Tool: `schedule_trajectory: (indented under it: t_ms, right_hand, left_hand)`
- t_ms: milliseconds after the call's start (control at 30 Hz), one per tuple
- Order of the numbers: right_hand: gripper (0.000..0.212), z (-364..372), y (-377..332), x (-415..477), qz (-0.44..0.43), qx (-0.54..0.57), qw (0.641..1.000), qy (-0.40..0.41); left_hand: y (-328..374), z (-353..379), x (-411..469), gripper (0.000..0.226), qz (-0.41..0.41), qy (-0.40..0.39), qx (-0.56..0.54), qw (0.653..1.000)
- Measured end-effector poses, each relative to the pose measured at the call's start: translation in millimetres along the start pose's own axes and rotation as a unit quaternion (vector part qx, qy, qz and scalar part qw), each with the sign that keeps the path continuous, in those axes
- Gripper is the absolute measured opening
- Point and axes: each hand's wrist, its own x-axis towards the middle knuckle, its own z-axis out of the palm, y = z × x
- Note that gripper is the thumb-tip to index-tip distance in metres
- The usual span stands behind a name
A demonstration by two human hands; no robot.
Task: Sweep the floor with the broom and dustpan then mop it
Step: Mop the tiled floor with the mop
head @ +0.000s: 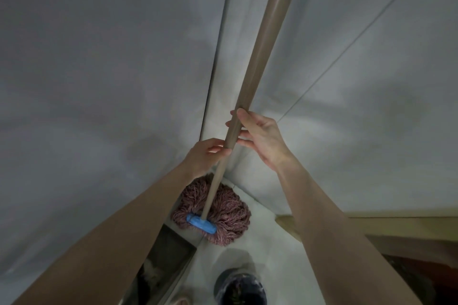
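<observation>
A person's two bare hands held a long taupe plastic mop handle (257,62) in the corner of a room, seen from above through a head-worn camera. The handle ran from the top centre of the frame down to the lower centre, tilted, and met a blue plastic clamp (200,224) fixed across a pinkish-red string mop head (223,205). The mop head lay spread on the pale tiled floor (260,238), pushed right into the corner where two plain grey walls (99,57) joined.

The left hand (204,156) gripped the handle lower down, just left of centre, its fingers (216,149) pressed together and curled round the pole. The right hand (262,136) held it just above, slightly right of centre, with the thumb laid over the near side and the fingers (244,142) a little spread and wrapped behind, their tips showing on the pole's left side. The two hands sat close together but did not touch. Both forearms reached up from the bottom edge of the frame.

A dark round bucket (239,287) stood on the floor at the bottom centre, near the mop head but apart from it. A dark reflective panel (166,255) ran along the base of the left wall, and a yellowish wooden strip (371,224) crossed the lower right.
</observation>
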Motion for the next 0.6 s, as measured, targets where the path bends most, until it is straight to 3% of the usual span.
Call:
schedule_trajectory:
  t_ms: [167, 467, 600]
  right_hand:
    - [0.032, -9, -41, -36, -0.030, -0.007, 0.999, 0.009]
    - [0.037, -24, -139, -131, -0.127, -0.043, 0.991, 0.010]
    - [0.034, -36, -182, -184, -0.176, -0.044, 0.983, -0.003]
  left_hand:
    - [47, 1, -27, 0.027, 0.040, -0.011, 0.006, 0.999]
    - [156, 2, -102, 0.011, 0.143, 0.020, 0.037, 0.989]
    - [206, 12, -151, 0.019, 0.183, 0.060, 0.019, 0.981]
